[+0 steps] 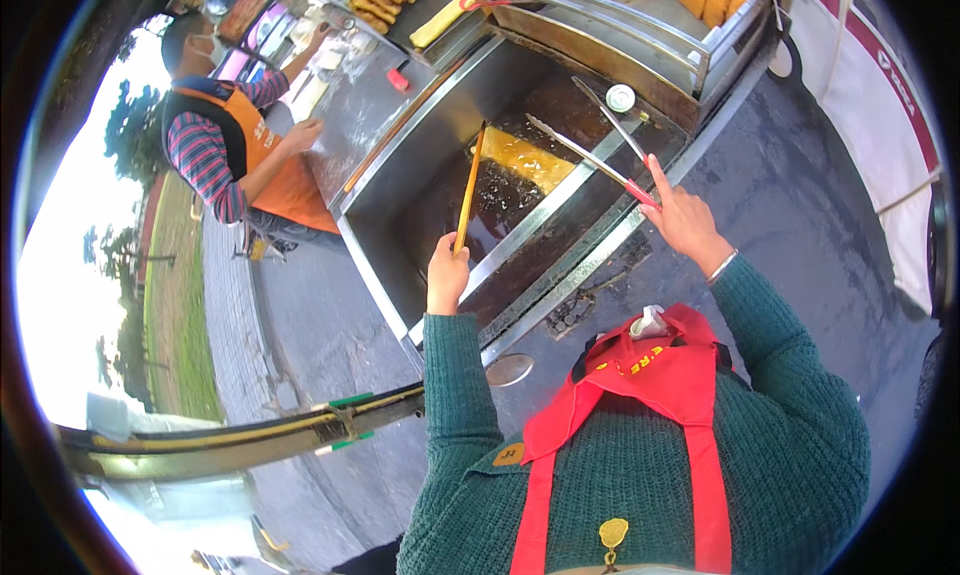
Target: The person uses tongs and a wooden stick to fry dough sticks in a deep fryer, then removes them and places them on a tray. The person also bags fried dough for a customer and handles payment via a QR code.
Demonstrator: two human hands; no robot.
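Observation:
A long flat piece of golden dough (525, 157) lies in bubbling dark oil in a metal fryer (390, 267). My left hand (448, 271) grips a wooden stick (471, 189), perhaps chopsticks held together, whose tip is by the dough's left end. My right hand (679, 215) holds metal tongs with red handles (581, 149). Their arms are spread apart with nothing between them, over the fryer's right side. A round white-topped can or lid (620, 98) sits at the fryer's far right corner, beside the tongs.
A co-worker in an orange apron (289, 192) stands left at a floured metal worktop (360, 117). Fried dough sticks (382, 1) and a pale dough strip with red-handled tongs (446, 16) lie beyond the fryer. A metal draining rack (600, 20) with fried pieces stands at the far right.

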